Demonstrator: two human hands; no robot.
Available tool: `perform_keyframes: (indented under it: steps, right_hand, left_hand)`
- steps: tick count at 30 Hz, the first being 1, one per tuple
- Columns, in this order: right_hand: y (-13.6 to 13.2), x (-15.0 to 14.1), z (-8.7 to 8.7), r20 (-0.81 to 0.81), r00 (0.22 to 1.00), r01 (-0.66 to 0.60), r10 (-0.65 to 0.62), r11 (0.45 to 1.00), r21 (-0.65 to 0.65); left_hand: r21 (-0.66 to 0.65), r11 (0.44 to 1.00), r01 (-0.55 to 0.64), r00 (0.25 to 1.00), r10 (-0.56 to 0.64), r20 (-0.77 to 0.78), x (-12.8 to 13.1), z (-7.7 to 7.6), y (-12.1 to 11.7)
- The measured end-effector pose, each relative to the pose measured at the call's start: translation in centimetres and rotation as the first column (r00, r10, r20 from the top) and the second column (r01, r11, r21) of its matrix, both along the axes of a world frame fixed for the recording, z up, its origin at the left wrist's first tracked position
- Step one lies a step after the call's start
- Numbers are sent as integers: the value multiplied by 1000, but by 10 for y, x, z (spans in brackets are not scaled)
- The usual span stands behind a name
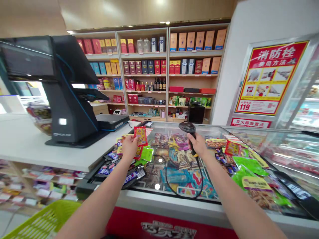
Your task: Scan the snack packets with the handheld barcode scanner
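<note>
My left hand (129, 147) pinches a small red snack packet (141, 135) by its edge, holding it up above a pile of snack packets (109, 166) on the left of the glass-topped freezer. My right hand (198, 145) is wrapped round the handle of a black barcode scanner (187, 127), whose head points left toward the packet. From the scanner's grip a black cable (167, 182) loops down over the glass. A second pile of snack packets (251, 172), with a red one on top, lies to the right of my right hand.
A dark checkout terminal (72, 99) stands on the white counter (72, 154) at the left. The freezer (149, 199) spans the front, with wrapped items under its glass. A yellow-green basket (47, 219) sits low at left. Shelves (147, 74) of boxes and bottles line the back.
</note>
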State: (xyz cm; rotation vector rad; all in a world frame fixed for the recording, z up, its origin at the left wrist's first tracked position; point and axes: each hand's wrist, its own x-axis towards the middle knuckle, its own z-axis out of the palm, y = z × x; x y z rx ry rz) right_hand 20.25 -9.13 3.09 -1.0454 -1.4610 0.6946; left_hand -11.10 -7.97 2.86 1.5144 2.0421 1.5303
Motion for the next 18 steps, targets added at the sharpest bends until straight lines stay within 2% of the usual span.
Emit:
perform_keyframes:
  steps: [5, 9, 14, 18]
  right_hand:
    - [4, -86, -7, -11, 950, -313, 313, 947, -69]
    - [-1, -131, -17, -21, 892, -450, 451, 884, -128]
    - [-3, -153, -30, -21, 828, -553, 561, 810, -195]
    - [-3, -149, -33, -44, 837, -540, 546, 810, -230]
  left_hand:
    - [-74, 994, -84, 996, 83, -25, -34, -1, -25]
    - [-152, 978, -146, 983, 126, -133, -45, 0, -34]
    - [-189, 961, -204, 940, 138, -313, -48, -7, -31]
    - [-107, 972, -210, 882, 141, -450, -39, -11, -30]
